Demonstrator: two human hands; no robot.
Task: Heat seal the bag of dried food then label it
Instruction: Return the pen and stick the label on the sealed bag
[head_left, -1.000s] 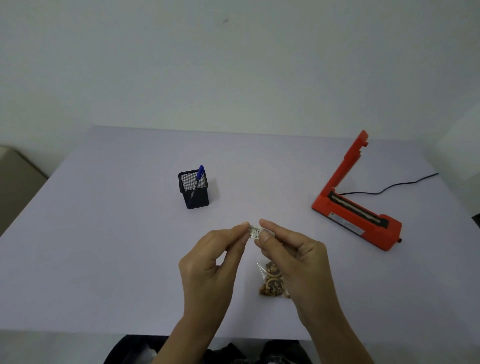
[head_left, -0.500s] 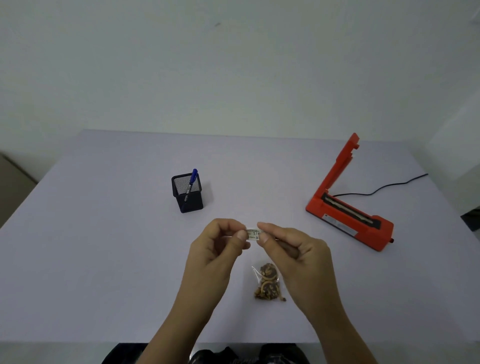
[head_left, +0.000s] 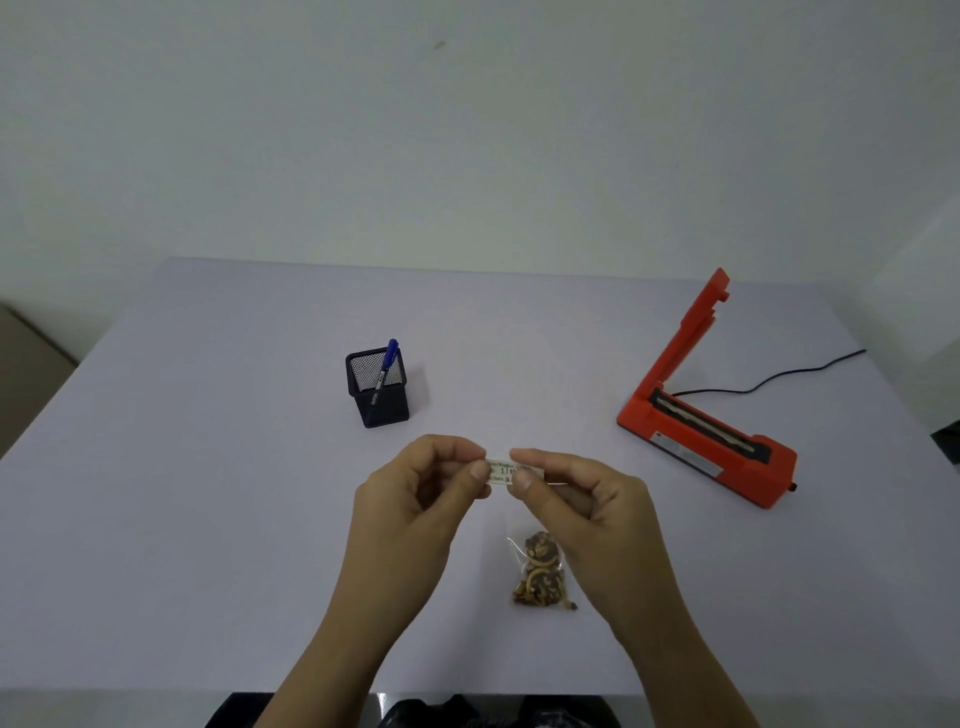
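A small white label (head_left: 503, 472) with printed writing is pinched at both ends, by my left hand (head_left: 415, 499) on its left and my right hand (head_left: 587, 512) on its right, above the table. Just below my right hand lies a small clear bag of brown dried food (head_left: 540, 574) flat on the table, partly hidden by my fingers. The orange heat sealer (head_left: 711, 426) stands at the right with its arm raised.
A black mesh pen cup (head_left: 378, 389) with a blue pen (head_left: 385, 364) stands left of centre. The sealer's black cord (head_left: 779, 375) runs off to the right. The lavender table (head_left: 208, 467) ends at a near edge by my lap.
Both hands keep hold of the label and have barely shifted. My fingers have worked along it, so more of its printed face shows between them. The bag has not moved.
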